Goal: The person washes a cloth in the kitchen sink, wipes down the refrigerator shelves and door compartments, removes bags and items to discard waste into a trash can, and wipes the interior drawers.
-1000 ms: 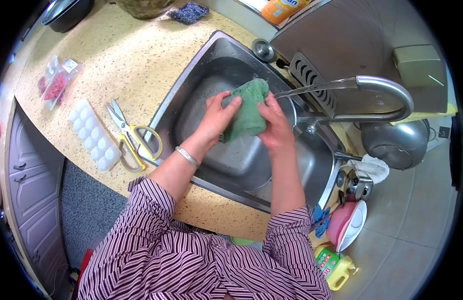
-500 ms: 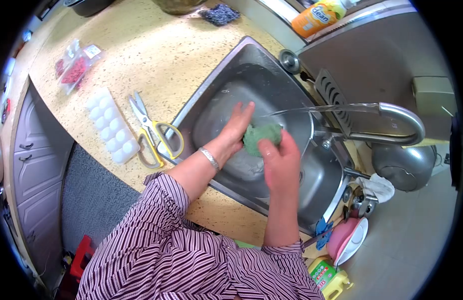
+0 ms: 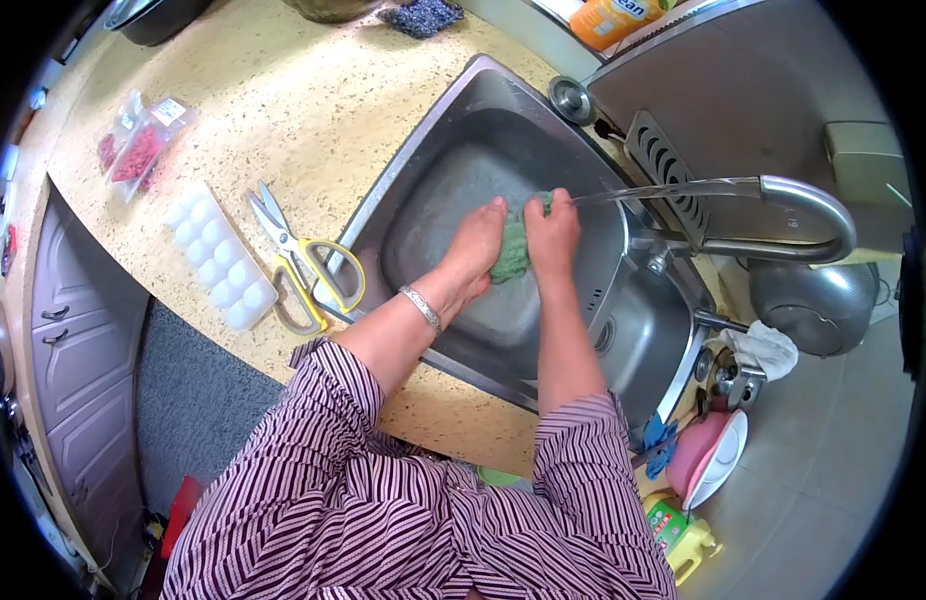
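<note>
A green cloth (image 3: 510,256) is bunched between my two hands over the steel sink (image 3: 413,160). My left hand (image 3: 475,243), with a silver bracelet at the wrist, presses its fingers round the cloth's left side. On the other side, my right hand (image 3: 554,236) grips the cloth with curled fingers. Water streams sideways from the curved faucet (image 3: 803,220) and reaches my right hand. Some of the cloth is hidden by my fingers.
Left of the sink lie yellow-handled scissors (image 3: 308,262), a white tray with round cups (image 3: 221,258) and bags of red food (image 3: 143,150). A metal drain plug (image 3: 571,100) rests behind the sink. To the right are a pink bowl (image 3: 695,450) and a yellow bottle (image 3: 683,540).
My right hand has moved up and closed on the cloth beside my left hand. My left hand's fingers, spread before, now close on the cloth, which is squeezed narrower.
</note>
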